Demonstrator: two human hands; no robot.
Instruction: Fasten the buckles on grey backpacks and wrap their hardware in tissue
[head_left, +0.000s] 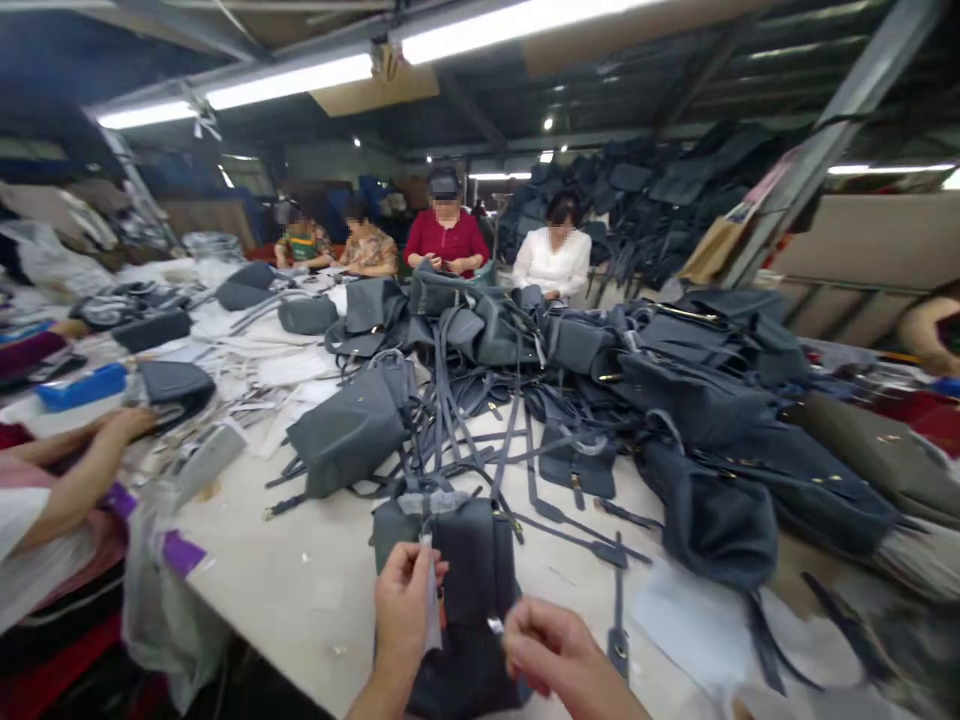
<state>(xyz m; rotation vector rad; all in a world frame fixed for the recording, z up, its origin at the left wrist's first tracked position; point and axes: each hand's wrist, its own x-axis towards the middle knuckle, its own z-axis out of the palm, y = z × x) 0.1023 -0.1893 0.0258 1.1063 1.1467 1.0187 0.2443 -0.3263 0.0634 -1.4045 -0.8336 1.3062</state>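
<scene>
A dark grey bag (469, 560) stands on the white table (300, 570) right in front of me. My left hand (403, 605) is closed in a pinch on a thin pale strip or tag that hangs in front of the bag. My right hand (551, 645) is closed too, pinching a small shiny piece I cannot make out, just right of the left hand. Long grey straps (517, 440) trail away from the bag across the table.
Many grey bags (697, 400) are piled over the middle and right of the table. A person's arm (82, 470) reaches in at the left, beside a blue box (81, 388). Several people (447, 240) sit at the far end. A plastic bag (161, 600) hangs at the left edge.
</scene>
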